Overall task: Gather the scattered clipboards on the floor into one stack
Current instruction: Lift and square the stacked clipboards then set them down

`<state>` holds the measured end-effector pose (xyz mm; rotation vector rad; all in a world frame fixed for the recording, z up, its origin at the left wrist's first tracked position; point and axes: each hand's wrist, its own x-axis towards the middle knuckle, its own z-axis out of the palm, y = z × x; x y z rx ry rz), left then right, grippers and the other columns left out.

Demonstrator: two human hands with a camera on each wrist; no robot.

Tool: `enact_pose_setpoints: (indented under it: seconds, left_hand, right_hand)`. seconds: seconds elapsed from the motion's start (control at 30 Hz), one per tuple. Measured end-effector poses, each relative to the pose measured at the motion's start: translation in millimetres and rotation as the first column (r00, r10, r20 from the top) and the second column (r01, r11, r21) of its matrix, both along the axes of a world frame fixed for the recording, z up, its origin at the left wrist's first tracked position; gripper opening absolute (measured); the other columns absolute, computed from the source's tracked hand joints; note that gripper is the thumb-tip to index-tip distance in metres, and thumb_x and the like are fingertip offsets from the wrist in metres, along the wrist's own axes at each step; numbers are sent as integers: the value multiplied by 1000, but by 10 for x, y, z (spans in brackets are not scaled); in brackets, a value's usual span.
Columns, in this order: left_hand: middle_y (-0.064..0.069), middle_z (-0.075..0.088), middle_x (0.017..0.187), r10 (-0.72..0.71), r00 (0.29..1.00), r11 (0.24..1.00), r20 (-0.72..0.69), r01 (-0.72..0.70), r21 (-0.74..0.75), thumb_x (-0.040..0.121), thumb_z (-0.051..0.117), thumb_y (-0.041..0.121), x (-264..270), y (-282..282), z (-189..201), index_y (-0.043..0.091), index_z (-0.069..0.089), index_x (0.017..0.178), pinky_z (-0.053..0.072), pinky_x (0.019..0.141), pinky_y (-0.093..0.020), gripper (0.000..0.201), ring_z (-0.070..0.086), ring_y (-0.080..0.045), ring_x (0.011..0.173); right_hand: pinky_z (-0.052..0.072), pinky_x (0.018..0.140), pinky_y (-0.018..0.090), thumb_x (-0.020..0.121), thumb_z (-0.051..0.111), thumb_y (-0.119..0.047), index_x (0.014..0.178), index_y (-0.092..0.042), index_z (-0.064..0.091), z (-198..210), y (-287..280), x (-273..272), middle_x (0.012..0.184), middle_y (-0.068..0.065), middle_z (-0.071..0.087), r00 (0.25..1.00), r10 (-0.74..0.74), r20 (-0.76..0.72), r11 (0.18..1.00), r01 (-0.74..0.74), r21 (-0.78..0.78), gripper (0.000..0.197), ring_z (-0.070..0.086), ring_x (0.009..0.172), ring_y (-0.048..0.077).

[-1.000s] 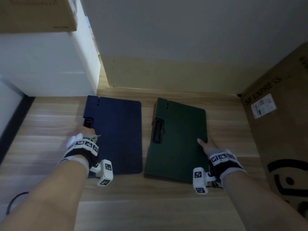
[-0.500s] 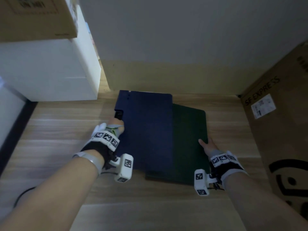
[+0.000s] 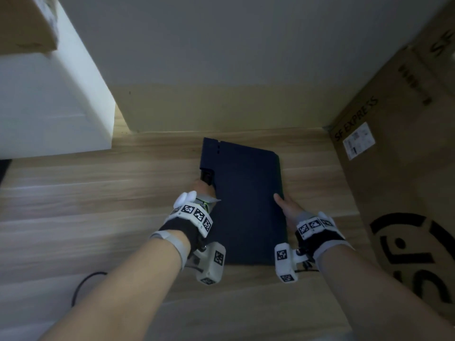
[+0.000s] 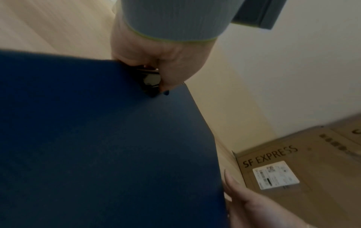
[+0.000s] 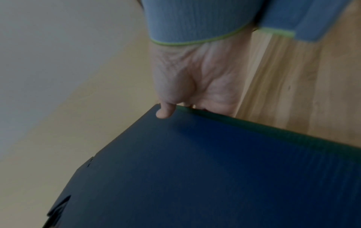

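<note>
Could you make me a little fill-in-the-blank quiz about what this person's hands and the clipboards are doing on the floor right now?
1. The clipboard on top is dark ____ in colour.
2. The left hand grips the top clipboard at its black ____.
3. In the right wrist view, a thin ____ edge peeks out beneath the top clipboard.
4. The right hand rests its ____ on the top clipboard.

Missing words: blue; clip; green; thumb
</note>
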<state>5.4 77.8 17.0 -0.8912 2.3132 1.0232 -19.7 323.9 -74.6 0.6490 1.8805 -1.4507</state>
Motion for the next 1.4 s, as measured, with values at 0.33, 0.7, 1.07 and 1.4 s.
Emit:
enact_pose_setpoints:
  seconds: [0.33, 0.7, 1.07, 1.4]
  left_hand:
    - [-26, 38, 144, 40, 999, 991, 11, -38, -129, 96, 43, 18, 22, 191, -203, 0, 30, 144, 31, 112, -46, 52, 38, -39, 133]
    - [-17, 43, 147, 71, 997, 980, -33, -64, 191, 87, 52, 54, 17, -206, -324, 6, 31, 145, 37, 111, -46, 78, 46, -36, 132]
    - [-19, 58, 131, 118, 974, 965, -192, -67, 254, 83, 62, 49, 9, -555, 266, 0, 47, 133, 43, 104, -37, 72, 55, -34, 121]
    - [-15, 51, 140, 17, 951, 993, -308, 19, 113, 84, 69, 28, 118, -928, 683, 5, 35, 142, 38, 104, -34, 71, 46, -31, 132]
  right_hand:
    - [33, 112, 51, 90, 53, -40, 149, -15, 24, 402, -209, 91, 150, 10, 39, 999, -3, -52, 996, 7, 90, 70, 42, 133, 34]
    - [42, 105, 48, 92, 55, -25, 133, -5, 46, 528, -403, 133, 136, 15, 53, 961, -224, -163, 961, 246, 125, 47, 52, 122, 34]
    - [43, 103, 47, 92, 55, -14, 137, -9, 39, 1116, -649, 7, 132, 8, 53, 853, -210, -478, 978, 179, -110, 48, 52, 119, 27]
    - [36, 99, 31, 92, 50, 0, 147, -11, 25, 1421, -910, 46, 133, 1, 46, 843, -73, -533, 984, -27, -177, 62, 44, 120, 14]
